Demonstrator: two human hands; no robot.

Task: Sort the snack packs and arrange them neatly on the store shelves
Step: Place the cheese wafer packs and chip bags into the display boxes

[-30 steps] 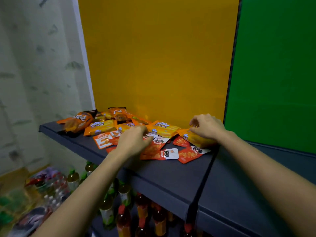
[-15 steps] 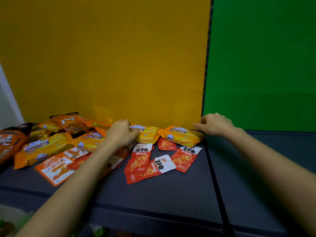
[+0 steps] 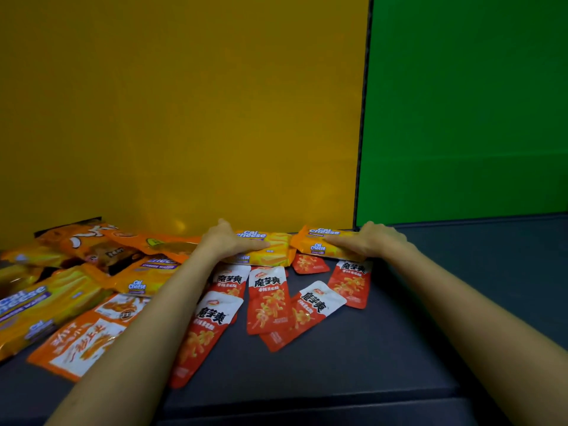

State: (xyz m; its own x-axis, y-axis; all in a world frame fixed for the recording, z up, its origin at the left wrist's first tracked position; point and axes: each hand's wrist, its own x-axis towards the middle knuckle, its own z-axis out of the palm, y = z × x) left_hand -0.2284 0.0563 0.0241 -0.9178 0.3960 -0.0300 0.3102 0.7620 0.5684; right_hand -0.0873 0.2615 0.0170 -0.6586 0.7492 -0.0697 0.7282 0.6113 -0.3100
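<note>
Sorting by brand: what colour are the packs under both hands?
Yellow-orange Cal Cheese packs, seen in the head view.

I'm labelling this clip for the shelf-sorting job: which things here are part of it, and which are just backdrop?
Part of the job:
- yellow Cal Cheese packs, one under each hand: left hand, right hand
- red and white sachets
- orange packs
- dark shelf

Backdrop:
- yellow panel
- green panel

Scattered across the left half of the shelf (image 3: pixel 353 364): sachets (image 3: pixel 267 299) at front centre, Cal Cheese packs (image 3: pixel 270 247) behind them against the back panel (image 3: pixel 184 118), bigger bags (image 3: pixel 89 241) far left, perhaps overlapping. Left hand (image 3: pixel 227 241) and right hand (image 3: pixel 375 241) each lying on a rear pack.
</note>
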